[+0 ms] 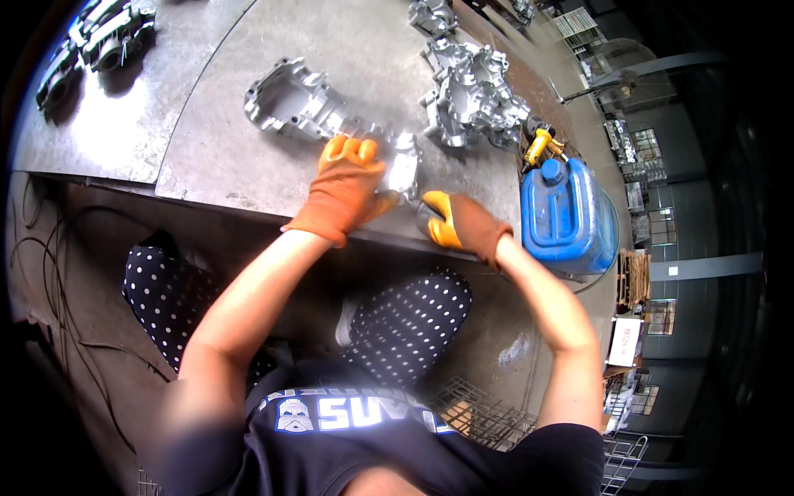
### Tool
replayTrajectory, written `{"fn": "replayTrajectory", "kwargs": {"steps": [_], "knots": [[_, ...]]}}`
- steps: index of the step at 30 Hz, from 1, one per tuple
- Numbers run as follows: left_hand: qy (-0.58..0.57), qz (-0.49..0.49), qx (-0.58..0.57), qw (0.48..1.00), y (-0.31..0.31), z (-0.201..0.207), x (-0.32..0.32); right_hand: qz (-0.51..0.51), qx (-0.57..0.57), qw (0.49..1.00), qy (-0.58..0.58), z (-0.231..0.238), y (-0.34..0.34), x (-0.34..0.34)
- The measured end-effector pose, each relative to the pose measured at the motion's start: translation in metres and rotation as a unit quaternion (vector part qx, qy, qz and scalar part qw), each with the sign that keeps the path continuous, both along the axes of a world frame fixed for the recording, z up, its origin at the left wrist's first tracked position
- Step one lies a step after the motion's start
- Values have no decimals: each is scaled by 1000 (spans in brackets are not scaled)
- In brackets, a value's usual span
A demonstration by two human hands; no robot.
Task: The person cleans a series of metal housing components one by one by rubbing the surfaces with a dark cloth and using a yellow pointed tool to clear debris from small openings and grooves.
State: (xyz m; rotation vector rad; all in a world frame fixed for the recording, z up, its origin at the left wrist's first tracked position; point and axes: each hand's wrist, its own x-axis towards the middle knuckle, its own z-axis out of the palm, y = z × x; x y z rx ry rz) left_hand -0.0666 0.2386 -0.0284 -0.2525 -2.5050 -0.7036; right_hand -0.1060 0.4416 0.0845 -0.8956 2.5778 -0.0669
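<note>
Both of my hands wear orange and yellow work gloves. My left hand (pixel 343 186) is closed over a silver metal casting (pixel 404 165) near the table's front edge, with its fingers curled and its thumb toward the edge. Up and left of that hand lies another stretch of silver casting (pixel 289 99) with a wide ring-shaped opening; whether it is part of the same piece is hidden by the hand. My right hand (pixel 465 225) is closed at the table edge, its fingertips close to the casting's near end. Something dark and small shows in its grip, too blurred to name.
A pile of silver castings (pixel 471 91) lies at the far right of the metal table (pixel 223 149). A yellow power tool (pixel 539 147) and a blue jerrycan (pixel 566 215) are on the right. Darker castings (pixel 107 41) rest far left. Cables (pixel 58 273) hang beneath the table.
</note>
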Motion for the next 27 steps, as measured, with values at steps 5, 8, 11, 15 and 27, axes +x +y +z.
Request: {"fn": "replayTrajectory", "kwargs": {"steps": [5, 8, 11, 15, 27], "knots": [[-72, 123, 19, 990, 14, 8, -1, -278, -299, 898, -163, -60, -13, 9], [-59, 93, 44, 993, 3, 10, 0, -248, -292, 924, -13, -100, -24, -46], [-98, 22, -46, 994, -47, 42, -5, -286, -251, 923, 59, -98, -34, -76], [-106, -67, -163, 979, -107, 39, -25, -185, -51, 961, 201, -68, -48, -60], [-137, 51, -170, 975, -46, 8, -71, -95, 143, 917, 359, -66, -82, -58]]}}
